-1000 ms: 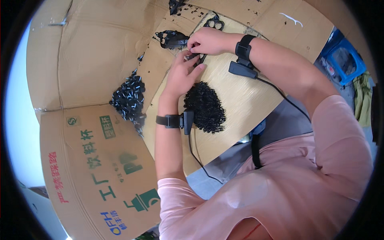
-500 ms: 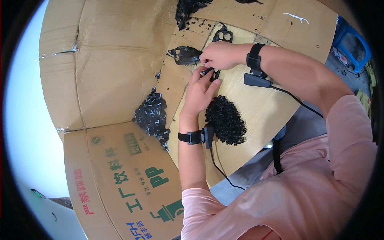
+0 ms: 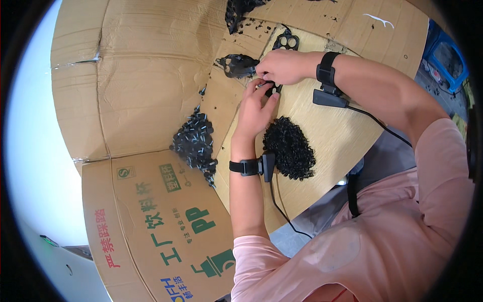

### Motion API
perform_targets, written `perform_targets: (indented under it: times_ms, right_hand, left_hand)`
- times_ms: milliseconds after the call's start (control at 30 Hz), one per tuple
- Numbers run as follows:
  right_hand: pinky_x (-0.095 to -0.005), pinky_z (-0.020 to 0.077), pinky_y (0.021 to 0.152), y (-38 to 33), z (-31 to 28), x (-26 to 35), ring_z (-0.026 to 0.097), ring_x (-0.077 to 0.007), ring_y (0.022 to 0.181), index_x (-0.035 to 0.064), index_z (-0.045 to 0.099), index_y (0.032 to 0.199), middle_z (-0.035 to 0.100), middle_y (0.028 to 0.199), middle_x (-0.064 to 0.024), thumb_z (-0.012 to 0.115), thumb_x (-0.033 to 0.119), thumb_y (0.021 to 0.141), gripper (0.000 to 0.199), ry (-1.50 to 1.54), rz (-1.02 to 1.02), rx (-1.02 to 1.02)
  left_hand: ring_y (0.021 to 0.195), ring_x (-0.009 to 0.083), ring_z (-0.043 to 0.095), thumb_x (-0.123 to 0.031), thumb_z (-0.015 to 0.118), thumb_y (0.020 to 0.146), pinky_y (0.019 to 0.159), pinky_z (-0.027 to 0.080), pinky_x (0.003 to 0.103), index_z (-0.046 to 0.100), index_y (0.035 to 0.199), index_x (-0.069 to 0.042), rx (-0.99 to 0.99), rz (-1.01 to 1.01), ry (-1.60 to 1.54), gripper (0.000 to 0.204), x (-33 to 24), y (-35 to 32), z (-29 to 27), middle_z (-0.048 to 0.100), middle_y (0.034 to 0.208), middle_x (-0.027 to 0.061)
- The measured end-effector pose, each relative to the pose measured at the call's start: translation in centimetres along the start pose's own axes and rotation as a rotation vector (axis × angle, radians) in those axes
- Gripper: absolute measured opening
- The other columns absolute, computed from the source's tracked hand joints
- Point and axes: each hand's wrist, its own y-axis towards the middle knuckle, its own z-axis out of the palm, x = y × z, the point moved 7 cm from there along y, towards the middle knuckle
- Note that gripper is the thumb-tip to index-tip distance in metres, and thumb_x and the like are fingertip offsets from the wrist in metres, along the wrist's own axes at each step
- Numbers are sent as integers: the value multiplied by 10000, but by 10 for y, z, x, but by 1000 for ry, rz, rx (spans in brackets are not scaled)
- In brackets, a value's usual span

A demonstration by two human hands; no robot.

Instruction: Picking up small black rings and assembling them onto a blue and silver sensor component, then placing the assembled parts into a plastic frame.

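Note:
My left hand (image 3: 253, 114) has its fingers closed on a black part with round holes (image 3: 274, 91), held low over the wooden board (image 3: 327, 136). My right hand (image 3: 283, 67) is bent down against the far end of that part, fingers pinched together. Whatever they pinch is hidden behind the hand. Just beyond the right hand lies another black part with round holes (image 3: 287, 42). To its left is a flattened black piece with holes (image 3: 237, 66). Beside my left wrist sits a heap of curly black strips (image 3: 289, 148).
Small black pieces with pale shiny pins form a pile (image 3: 193, 141) against the cardboard wall (image 3: 151, 80) on the left. More black pieces (image 3: 239, 12) lie at the far edge, with a white pick-like strip (image 3: 378, 20) at the far right. A blue stool (image 3: 445, 58) stands beyond the table.
The whole view has shifted slightly, moving everything a little to the right. Both hands stay together at the black part, with only small finger movements.

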Motion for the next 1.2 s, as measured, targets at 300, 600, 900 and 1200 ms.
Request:
perform_targets:
  times_ms: [300, 600, 900, 1200]
  right_hand:
    - [-423, 461, 680, 1, -3, -2, 607, -347, 758, 14, 626, 881, 624, 769, -170, 537, 140, 891, 155, -2, -42, -50]
    - [-422, 465, 682, -1, -7, -5, 617, -346, 769, 3, 627, 895, 634, 784, -175, 547, 147, 892, 164, 33, 6, -58]
    - [-407, 465, 650, 5, -6, -6, 624, -316, 687, 2, 622, 883, 620, 687, -151, 536, 136, 899, 160, 52, 30, -43]
    - [-379, 464, 632, 6, -5, -3, 619, -283, 674, 5, 628, 874, 627, 702, -137, 540, 114, 877, 140, 63, 13, -72]
  left_hand:
    - [1108, 214, 560, -42, 577, 903, 941, 428, 289, 656, 1115, 24, -185, -14, -311, 236, 28, -12, 1, 605, 1196, 130]
    - [1018, 155, 580, 52, 627, 851, 875, 463, 260, 661, 1051, 33, -274, -57, -495, 203, 45, -12, 4, 601, 1159, 113]
    - [855, 111, 571, 40, 584, 887, 799, 488, 246, 518, 1209, 16, -381, -128, -669, 330, 74, -19, 1, 583, 934, 43]
    - [868, 143, 593, -15, 537, 936, 811, 504, 274, 523, 1240, 3, -645, -196, -1137, 305, 100, -45, -16, 592, 1040, 75]
